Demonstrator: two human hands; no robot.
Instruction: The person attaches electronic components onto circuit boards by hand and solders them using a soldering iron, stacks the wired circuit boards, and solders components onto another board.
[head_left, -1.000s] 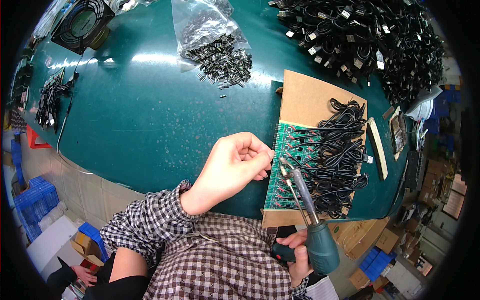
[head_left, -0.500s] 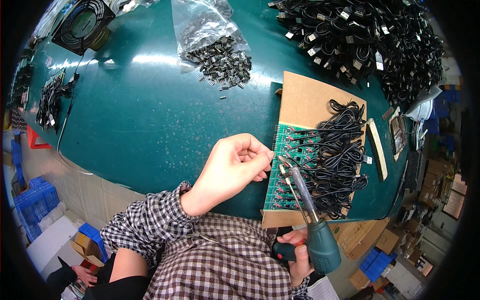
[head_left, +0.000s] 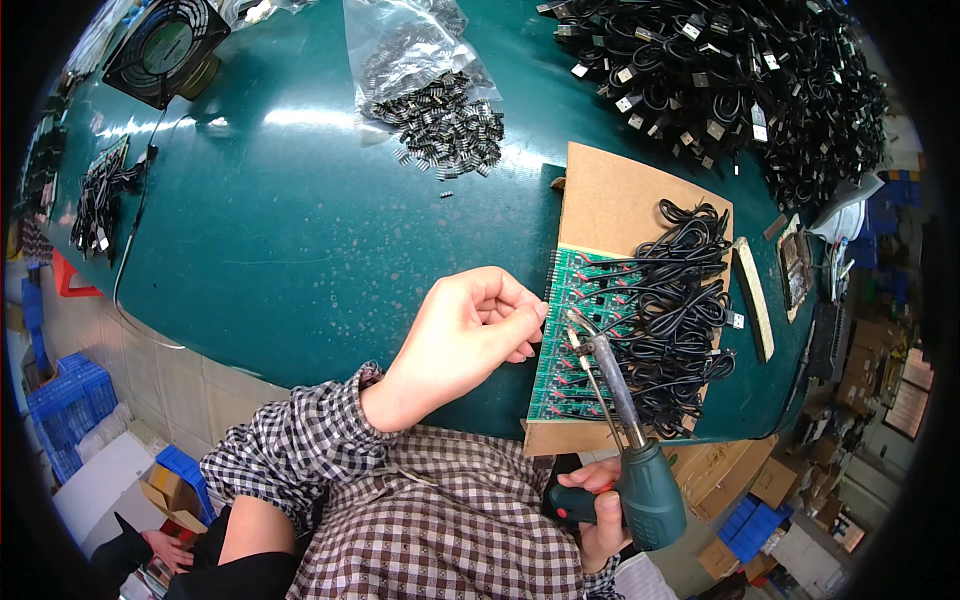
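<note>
Green bench (head_left: 300, 250): your L hand (head_left: 465, 330) pinched by circuit board (head_left: 575, 340), R hand (head_left: 600, 505) gripping soldering gun (head_left: 640, 470) w/ tip on it

green circuit board (head_left: 585, 335) flat on cardboard, soldering gun (head_left: 630, 440) above.

Wide bare stretch of dark green tabletop (head_left: 300, 250) left of the green circuit board panel (head_left: 575, 340) gives free passage. Tangled black cables (head_left: 670, 310) block its right half; clear plastic bag of small black parts (head_left: 420, 80) sits beyond.
</note>
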